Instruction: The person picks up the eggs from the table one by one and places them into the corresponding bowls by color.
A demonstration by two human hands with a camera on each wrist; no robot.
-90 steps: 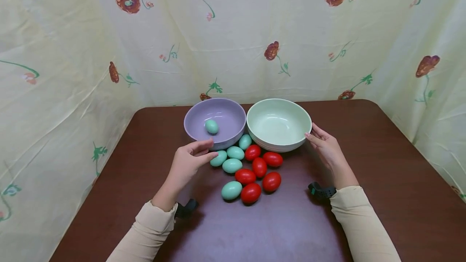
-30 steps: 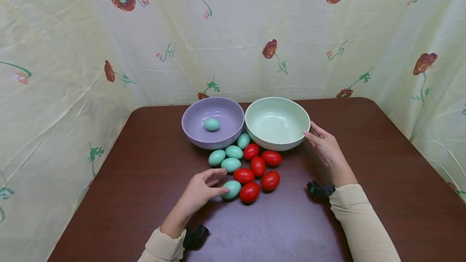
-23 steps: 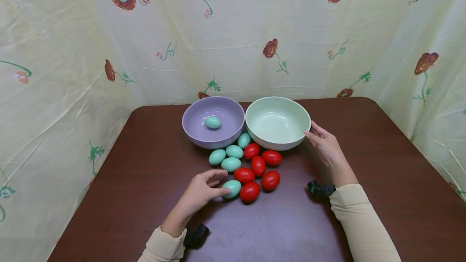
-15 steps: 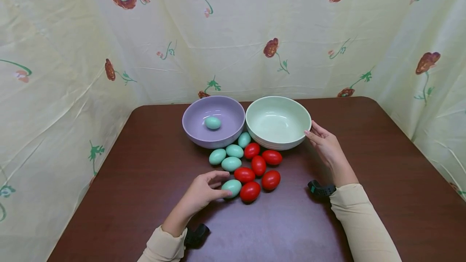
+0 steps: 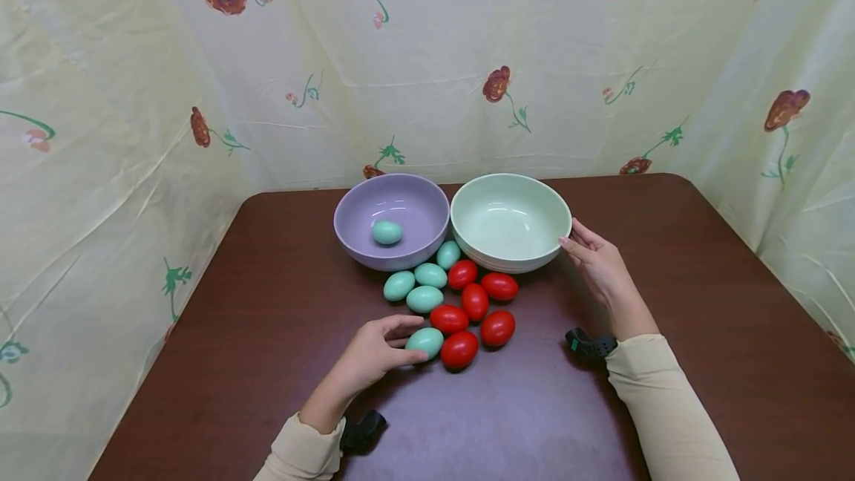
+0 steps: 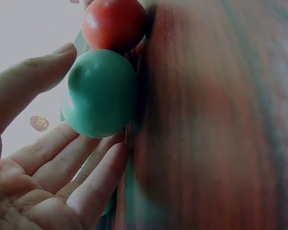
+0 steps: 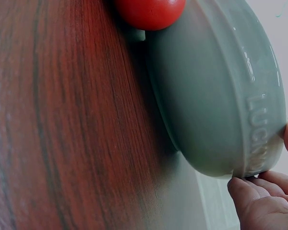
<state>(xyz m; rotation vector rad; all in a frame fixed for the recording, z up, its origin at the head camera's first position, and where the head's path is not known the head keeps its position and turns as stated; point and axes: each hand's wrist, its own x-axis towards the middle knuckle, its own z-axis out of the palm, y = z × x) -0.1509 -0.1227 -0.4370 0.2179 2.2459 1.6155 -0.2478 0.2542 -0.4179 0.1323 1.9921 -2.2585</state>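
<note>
My left hand [image 5: 374, 351] is around a turquoise egg [image 5: 424, 344] at the near end of a group of eggs. In the left wrist view its thumb [image 6: 31, 79] is just off the egg [image 6: 100, 93], while the outstretched fingers lie at its underside. My right hand [image 5: 601, 266] holds the pale green bowl [image 5: 510, 225] by its right rim; the right wrist view has the fingertips [image 7: 242, 191] against the outer wall. Another turquoise egg [image 5: 387, 232] lies in the purple bowl [image 5: 354, 236]. The green bowl's visible inside holds nothing.
Several red eggs [image 5: 459, 349] and more turquoise eggs [image 5: 424, 299] lie together on the dark brown table [image 5: 280, 280], in front of the touching bowls. A flowered curtain [image 5: 427, 95] hangs behind. Each wrist wears a black device.
My left hand came from the purple bowl's front edge toward me, to the nearest turquoise egg, and its thumb shifted slightly right. The egg in the bowl rocked. The right hand stays at the green bowl.
</note>
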